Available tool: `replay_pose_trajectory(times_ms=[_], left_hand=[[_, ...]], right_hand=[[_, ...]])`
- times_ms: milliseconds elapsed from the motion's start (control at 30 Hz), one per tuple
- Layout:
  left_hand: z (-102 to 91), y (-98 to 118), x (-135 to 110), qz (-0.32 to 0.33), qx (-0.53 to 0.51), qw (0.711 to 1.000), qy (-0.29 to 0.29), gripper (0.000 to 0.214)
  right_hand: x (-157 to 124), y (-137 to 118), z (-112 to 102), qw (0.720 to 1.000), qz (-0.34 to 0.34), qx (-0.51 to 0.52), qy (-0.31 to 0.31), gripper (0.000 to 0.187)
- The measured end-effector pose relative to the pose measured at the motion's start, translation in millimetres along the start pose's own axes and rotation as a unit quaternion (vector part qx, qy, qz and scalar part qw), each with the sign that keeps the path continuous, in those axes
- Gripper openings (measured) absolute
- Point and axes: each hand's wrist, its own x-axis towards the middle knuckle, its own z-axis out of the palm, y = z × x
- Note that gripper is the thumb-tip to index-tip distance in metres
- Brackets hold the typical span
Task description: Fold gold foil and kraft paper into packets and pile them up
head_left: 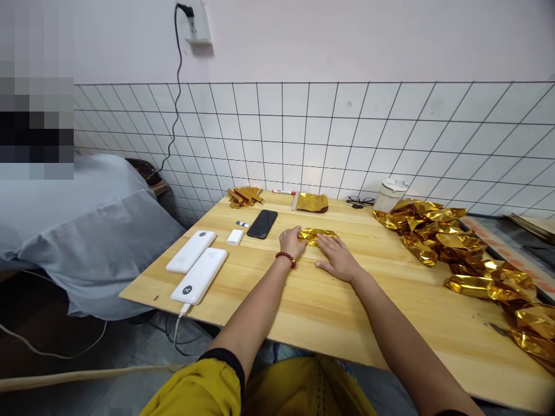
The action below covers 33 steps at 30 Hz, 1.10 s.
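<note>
A small folded piece of gold foil [319, 234] lies on the wooden table [329, 300] in front of me. My left hand [292, 242], with a red bead bracelet on its wrist, rests at the foil's left end with fingers curled on it. My right hand [337, 257] lies flat, fingers stretched out, with the fingertips pressing the foil's right part.
A pile of crumpled gold foil [468, 254] runs along the right side. At the back are folded gold pieces [245, 196], a gold packet [311, 202], a red marker [284, 192], glasses [359, 201] and a white jar [390, 194]. A black phone [262, 223], a small charger [235, 237] and two white power banks [196, 267] sit left. A person in grey [82, 231] sits at the far left.
</note>
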Motion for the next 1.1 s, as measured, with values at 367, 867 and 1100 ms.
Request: replay_pose_trajectory(times_ms=[367,867,1100], left_hand=[[0.6,-3.9,2.7,-0.020,-0.032,0.999,-0.006,0.056],[0.9,-8.1,3.2,-0.001,-0.043,0.999,-0.014,0.062],[2.1,-8.2,2.4,-0.003,-0.065,0.998,-0.005,0.044]], right_hand=[[-9.7,9.3,4.5,0.982,0.172,0.035,-0.075,0.071],[-14.0,44.0,25.4,0.900,0.333,0.219,0.175,0.056],[-15.0,41.2,22.4,0.919,0.300,0.199,0.163,0.068]])
